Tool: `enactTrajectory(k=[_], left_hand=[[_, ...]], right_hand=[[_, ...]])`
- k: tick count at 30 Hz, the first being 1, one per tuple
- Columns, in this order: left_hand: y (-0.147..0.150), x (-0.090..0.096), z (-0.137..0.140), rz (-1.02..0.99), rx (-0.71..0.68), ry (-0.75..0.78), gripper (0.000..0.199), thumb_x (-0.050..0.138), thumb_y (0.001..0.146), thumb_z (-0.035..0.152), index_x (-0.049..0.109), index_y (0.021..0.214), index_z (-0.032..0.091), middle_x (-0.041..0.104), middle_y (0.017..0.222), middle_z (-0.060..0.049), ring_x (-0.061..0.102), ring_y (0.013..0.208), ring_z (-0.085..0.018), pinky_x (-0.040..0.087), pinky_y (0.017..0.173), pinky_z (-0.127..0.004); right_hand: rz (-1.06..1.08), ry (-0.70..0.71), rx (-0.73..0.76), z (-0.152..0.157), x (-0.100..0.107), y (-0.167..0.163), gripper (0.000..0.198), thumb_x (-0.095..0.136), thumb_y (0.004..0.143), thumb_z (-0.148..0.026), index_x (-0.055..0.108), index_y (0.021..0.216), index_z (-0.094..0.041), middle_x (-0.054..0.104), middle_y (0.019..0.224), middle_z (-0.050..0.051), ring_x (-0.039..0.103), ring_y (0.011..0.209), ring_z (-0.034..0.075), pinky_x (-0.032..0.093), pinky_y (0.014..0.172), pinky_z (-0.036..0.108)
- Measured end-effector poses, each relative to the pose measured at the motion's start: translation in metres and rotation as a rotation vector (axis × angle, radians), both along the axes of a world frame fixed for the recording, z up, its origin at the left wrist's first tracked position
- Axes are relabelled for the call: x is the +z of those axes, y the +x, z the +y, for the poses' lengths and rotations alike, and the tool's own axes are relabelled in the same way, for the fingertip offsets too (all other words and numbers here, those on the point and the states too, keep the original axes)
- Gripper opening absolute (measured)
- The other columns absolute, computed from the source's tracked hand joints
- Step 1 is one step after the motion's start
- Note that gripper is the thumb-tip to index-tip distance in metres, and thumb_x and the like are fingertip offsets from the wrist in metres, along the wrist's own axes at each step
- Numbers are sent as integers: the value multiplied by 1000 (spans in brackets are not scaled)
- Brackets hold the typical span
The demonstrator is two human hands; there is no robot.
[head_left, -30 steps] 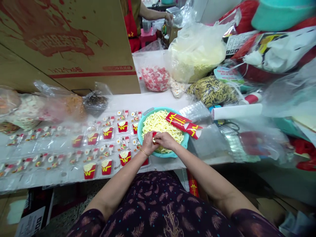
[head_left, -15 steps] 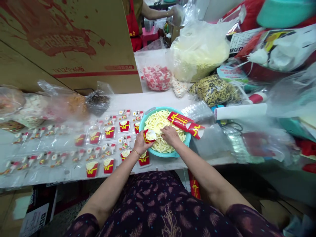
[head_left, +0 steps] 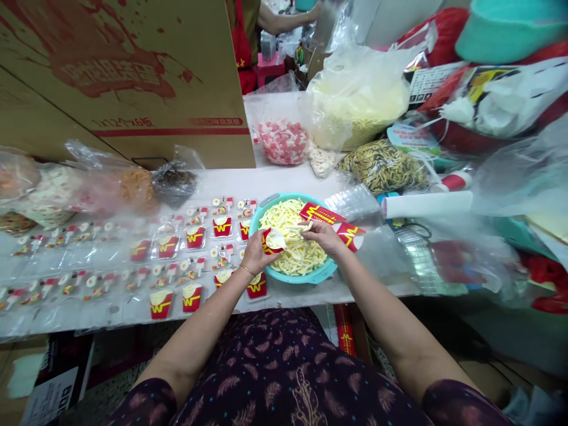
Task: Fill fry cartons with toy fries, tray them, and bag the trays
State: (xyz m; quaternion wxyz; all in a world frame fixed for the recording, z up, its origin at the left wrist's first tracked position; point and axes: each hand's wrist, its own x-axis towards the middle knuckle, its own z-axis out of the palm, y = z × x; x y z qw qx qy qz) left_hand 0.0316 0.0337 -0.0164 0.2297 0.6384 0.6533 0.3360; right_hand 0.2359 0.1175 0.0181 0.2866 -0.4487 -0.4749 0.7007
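My left hand (head_left: 256,255) is closed around a small red fry box (head_left: 274,240) with a white inside, held above the left part of a turquoise basin (head_left: 257,220). Pale yellow toy-like fries (head_left: 295,260) fill the basin. Over its right side, my right hand (head_left: 325,235) pinches a few of these pale sticks (head_left: 303,228) between thumb and fingers. Flat red-and-yellow fry boxes (head_left: 323,212) lie on the basin's right rim, just behind my right hand. Left of the basin, filled red fry boxes (head_left: 191,297) sit in clear trays on the table.
Clear trays of tiny toy food pieces (head_left: 95,281) cover the table's left. A large cardboard box (head_left: 177,71) stands behind. Bags of pink-and-white pieces (head_left: 283,142), pale sticks (head_left: 359,100) and dark strands (head_left: 384,165) lie at the back. A co-worker's arm (head_left: 284,22) shows beyond.
My right hand has lifted from the fries and moved right, with pale sticks now between its fingers. My left hand has tilted the fry box slightly and shifted a little right.
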Motion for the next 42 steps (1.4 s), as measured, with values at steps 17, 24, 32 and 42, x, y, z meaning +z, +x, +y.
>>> enactTrajectory(k=[17, 24, 32, 42], left_hand=[[29, -1, 12, 2, 22, -19, 54, 71, 50, 21, 46, 98, 18, 55, 93, -6, 53, 91, -24, 40, 85, -42], [23, 4, 11, -296, -74, -176, 48, 69, 56, 33, 51, 97, 15, 57, 94, -7, 52, 91, -22, 40, 84, -38], [20, 1, 12, -805, 210, -325, 44, 73, 49, 27, 51, 86, 17, 59, 80, 1, 55, 74, -13, 44, 74, -29], [24, -4, 10, -912, 317, -343, 50, 75, 44, 26, 57, 89, 15, 62, 85, -2, 57, 78, -15, 45, 76, -31]], right_hand=[[-433, 563, 470, -17, -1, -40, 13, 45, 66, -8, 54, 60, -16, 51, 62, -2, 45, 61, 11, 36, 61, 23], [-219, 389, 530, -7, 1, -29, 5, 51, 64, -12, 54, 68, -15, 51, 63, -4, 44, 59, 9, 36, 60, 21], [-391, 497, 387, -8, 8, -23, 23, 46, 71, -10, 65, 81, -17, 65, 81, 2, 57, 76, 14, 42, 73, 26], [-474, 723, 164, -20, 8, -13, 20, 56, 72, -17, 66, 89, -17, 64, 94, 7, 57, 88, 16, 44, 80, 29]])
